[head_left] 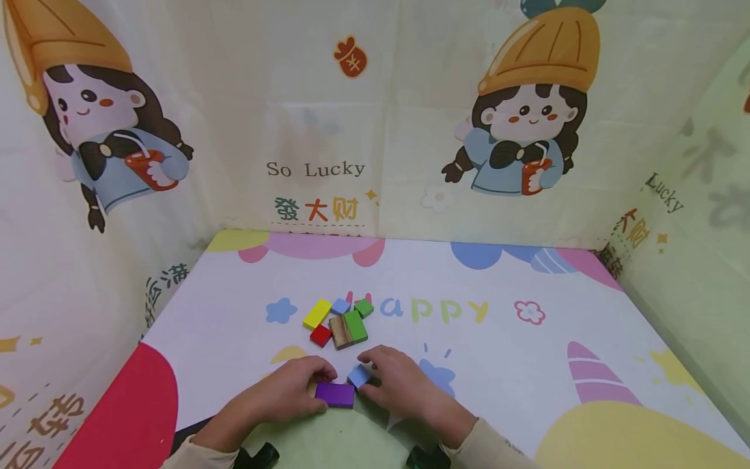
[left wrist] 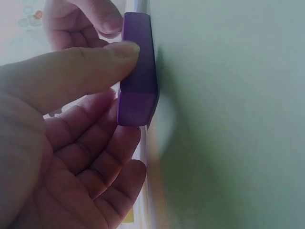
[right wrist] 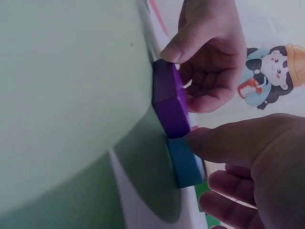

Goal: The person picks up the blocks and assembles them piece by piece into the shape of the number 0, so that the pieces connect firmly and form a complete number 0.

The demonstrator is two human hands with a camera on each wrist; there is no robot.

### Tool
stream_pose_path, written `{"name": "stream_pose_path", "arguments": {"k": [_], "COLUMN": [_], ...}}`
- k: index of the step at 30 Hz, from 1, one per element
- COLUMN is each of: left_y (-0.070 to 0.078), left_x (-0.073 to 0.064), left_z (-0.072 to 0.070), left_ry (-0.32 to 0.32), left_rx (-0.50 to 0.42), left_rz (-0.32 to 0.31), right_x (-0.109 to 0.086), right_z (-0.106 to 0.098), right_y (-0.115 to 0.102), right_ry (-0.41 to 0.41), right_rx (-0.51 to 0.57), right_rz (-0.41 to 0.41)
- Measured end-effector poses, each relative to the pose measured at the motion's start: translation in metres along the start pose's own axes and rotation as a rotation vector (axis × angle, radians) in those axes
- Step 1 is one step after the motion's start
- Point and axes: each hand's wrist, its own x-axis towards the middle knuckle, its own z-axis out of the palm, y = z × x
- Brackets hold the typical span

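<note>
Your smooth, oblong purple block [head_left: 334, 395] lies on the tabletop [head_left: 228, 352], gripped at its left end by your left hand [head_left: 290, 389]. Touching its right end, the smaller light-blue block [head_left: 359, 376] sits askew, pinched by your right hand [head_left: 404, 385]; beyond lie coloured blocks [head_left: 355, 326].

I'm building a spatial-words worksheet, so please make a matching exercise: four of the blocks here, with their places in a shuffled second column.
Column 1
1. Purple block
2. Nearer blue block
3. Yellow block
4. Wood-grain block

Column 2
A. Alongside the larger green block
B. Held by the left hand
C. Just above the red block in the head view
D. Held by the right hand

Pairs: 1-B, 2-D, 3-C, 4-A
</note>
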Motion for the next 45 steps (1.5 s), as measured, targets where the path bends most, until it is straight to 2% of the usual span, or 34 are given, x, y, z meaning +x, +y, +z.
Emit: {"name": "stream_pose_path", "arguments": {"k": [6,16,32,38,42,45], "left_y": [0.002,0.004,0.005,0.003,0.003,0.004], "left_x": [-0.002,-0.002,0.001,0.003,0.008,0.010], "left_z": [-0.002,-0.007,-0.010,-0.007,-0.005,-0.005], "left_ry": [0.004,0.035,0.172,0.266,0.340,0.364], "left_rx": [-0.008,0.041,0.005,0.033,0.033,0.035], "left_rz": [-0.022,0.023,-0.036,-0.061,-0.110,-0.136], "right_x": [-0.002,-0.002,-0.004,-0.005,-0.005,-0.004], "right_z": [-0.003,-0.002,0.005,0.007,0.007,0.008], "right_y": [-0.005,-0.009,-0.012,-0.012,-0.012,-0.012], "right_ry": [-0.003,0.009,0.049,0.069,0.070,0.061], "right_rx": [0.009,-0.013,-0.034,-0.056,-0.055,-0.049], "right_rz": [0.001,-0.043,-0.070,-0.069,-0.068,-0.056]}}
